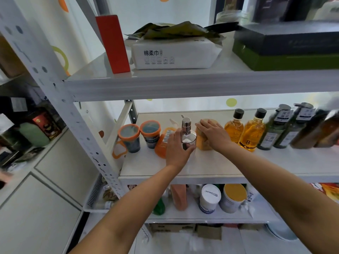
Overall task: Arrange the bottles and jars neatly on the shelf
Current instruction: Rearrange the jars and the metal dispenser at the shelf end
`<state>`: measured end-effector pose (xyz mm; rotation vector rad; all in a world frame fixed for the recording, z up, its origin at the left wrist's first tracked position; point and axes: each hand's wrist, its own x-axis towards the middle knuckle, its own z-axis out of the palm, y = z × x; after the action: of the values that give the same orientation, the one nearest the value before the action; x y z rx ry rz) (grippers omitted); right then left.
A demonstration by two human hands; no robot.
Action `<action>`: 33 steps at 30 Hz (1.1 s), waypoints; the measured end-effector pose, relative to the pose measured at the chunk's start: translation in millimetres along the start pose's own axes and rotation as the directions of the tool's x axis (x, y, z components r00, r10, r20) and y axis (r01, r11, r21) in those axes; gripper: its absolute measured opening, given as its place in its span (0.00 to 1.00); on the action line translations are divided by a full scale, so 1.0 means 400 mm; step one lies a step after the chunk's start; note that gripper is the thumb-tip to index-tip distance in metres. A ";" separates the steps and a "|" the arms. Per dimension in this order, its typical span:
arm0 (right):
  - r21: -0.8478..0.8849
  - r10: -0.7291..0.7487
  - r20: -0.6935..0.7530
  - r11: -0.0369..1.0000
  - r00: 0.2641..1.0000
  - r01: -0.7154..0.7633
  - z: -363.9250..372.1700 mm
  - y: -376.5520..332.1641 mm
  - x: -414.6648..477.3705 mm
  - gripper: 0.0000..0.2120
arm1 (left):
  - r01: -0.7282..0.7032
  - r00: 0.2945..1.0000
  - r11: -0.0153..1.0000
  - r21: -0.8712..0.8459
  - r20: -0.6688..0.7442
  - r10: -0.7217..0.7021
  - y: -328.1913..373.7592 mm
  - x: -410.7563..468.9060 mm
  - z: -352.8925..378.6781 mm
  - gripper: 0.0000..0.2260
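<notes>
On the middle shelf (211, 167) are counted two orange-rimmed jars (129, 137) (150, 133), one orange bottle (161, 144), one chrome pump dispenser (189, 136), one orange jar (202, 143), two amber bottles (234, 128) (254, 132), two dark green bottles (274, 131) (293, 128) and two blurred brown bottles (310, 130) (328, 130). On the top shelf (165, 85), one red box (112, 44), one white tissue pack (176, 55) and two stacked flat boxes (286, 38) (286, 61) are counted. On the lower shelf (183, 218), two white tubs (210, 197) (233, 197), one pink bottle (178, 197) and one green bottle (158, 207) are seen.

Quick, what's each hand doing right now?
Left hand: grips the pump dispenser.
Right hand: laid over the orange jar, fingers across the top; grip cannot be told.
</notes>
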<state>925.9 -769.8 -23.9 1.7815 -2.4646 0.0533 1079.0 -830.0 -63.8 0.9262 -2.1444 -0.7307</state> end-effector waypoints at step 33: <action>0.520 0.234 -0.084 0.840 0.969 -0.158 -0.025 -0.110 0.041 0.29 | 0.480 0.867 0.826 0.296 -0.015 -0.498 -0.061 0.006 -0.056 0.39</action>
<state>963.0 -798.1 -13.7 1.5858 -2.6800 0.9016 1104.4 -851.3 -66.5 1.6774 -2.1188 -0.6959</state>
